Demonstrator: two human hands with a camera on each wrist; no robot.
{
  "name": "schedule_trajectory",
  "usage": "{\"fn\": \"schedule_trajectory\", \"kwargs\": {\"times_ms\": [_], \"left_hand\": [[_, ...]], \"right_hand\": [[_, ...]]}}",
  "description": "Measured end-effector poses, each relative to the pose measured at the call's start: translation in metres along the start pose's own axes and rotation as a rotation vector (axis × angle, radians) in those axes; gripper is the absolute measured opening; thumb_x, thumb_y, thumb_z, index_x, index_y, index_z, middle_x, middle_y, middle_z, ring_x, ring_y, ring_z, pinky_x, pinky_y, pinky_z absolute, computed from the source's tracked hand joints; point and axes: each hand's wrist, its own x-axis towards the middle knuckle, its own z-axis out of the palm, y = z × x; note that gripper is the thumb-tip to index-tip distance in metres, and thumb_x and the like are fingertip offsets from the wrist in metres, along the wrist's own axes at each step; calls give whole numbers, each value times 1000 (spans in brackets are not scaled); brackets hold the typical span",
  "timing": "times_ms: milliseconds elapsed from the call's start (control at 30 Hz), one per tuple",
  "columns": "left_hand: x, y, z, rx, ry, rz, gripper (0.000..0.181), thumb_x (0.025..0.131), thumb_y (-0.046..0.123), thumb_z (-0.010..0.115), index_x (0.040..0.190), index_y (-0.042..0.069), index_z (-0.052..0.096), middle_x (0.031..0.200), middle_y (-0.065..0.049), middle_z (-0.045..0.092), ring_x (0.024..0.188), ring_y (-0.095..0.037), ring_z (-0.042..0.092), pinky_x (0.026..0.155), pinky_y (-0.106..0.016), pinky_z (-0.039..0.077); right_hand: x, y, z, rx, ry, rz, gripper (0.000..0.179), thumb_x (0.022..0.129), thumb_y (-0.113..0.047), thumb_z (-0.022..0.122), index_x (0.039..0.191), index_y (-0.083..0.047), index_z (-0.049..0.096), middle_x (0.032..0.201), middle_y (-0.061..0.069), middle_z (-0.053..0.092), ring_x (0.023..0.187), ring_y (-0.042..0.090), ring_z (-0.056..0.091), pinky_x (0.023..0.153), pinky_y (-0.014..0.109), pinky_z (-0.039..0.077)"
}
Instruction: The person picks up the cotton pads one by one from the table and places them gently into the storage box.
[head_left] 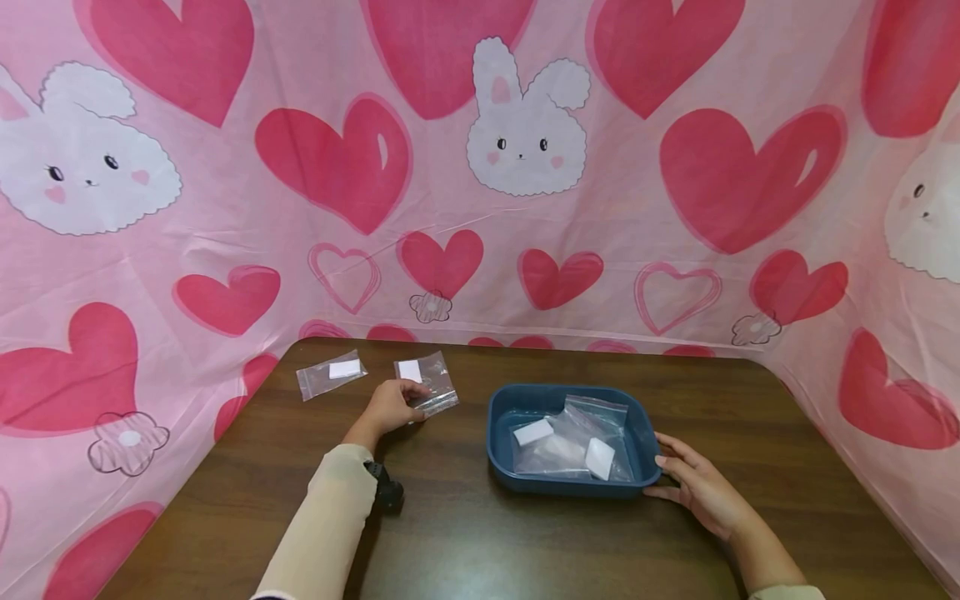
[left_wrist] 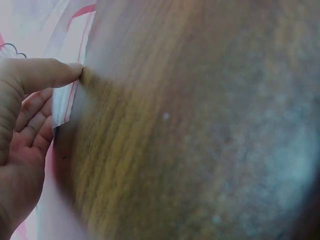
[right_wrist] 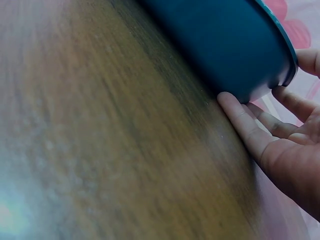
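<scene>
My left hand (head_left: 392, 406) pinches the near edge of a clear zip bag (head_left: 441, 392) with a white rectangular piece inside, at the back left of the table. In the left wrist view, the thumb (left_wrist: 60, 74) lies on the bag's zip strip (left_wrist: 75, 55), with the other fingers behind it. My right hand (head_left: 701, 487) touches the right end of a blue plastic bin (head_left: 498, 477) with spread fingers. In the right wrist view, fingertips (right_wrist: 227, 100) rest against the bin's outer wall (right_wrist: 220, 45). Several clear bags (head_left: 555, 457) with white pieces lie inside the bin.
Another clear zip bag (head_left: 317, 381) with a white piece lies to the left of my left hand. The brown wooden table (head_left: 450, 542) meets a pink heart-print cloth (head_left: 465, 208) at its back and sides. A dark camera (head_left: 387, 487) is strapped to my left wrist.
</scene>
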Motion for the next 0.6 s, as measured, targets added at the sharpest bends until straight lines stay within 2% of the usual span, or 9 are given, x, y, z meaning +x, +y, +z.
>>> {"fn": "schedule_trajectory", "kwargs": {"times_ms": [167,300,433,600], "left_hand": [[0,1,0,57,6,9,22,75,7,82,96,6,76,87,-2,70,78,-17,58,79,-36,49],[0,3,0,111,20,27,16,77,8,80,92,5,76,84,-2,70,77,-18,58,80,-41,51],[0,3,2,112,47,2,12,79,8,79,89,3,76,85,-5,70,79,-21,59,83,-44,52],[-1,1,2,96,82,-4,11,81,9,78,89,2,76,87,-7,71,82,-23,61,85,-46,51]], "right_hand": [[0,0,0,11,9,-3,41,105,-11,39,145,-3,36,128,-8,55,109,14,61,87,41,54],[-1,0,1,23,1,-10,37,105,-10,39,143,-11,43,127,-7,55,109,14,61,86,41,54],[-2,-1,2,23,9,5,35,105,-10,39,137,-21,49,127,-7,55,108,15,61,86,41,54],[-2,-2,3,2,40,32,35,105,-12,41,139,-17,45,127,-7,54,108,15,62,87,42,54]]}}
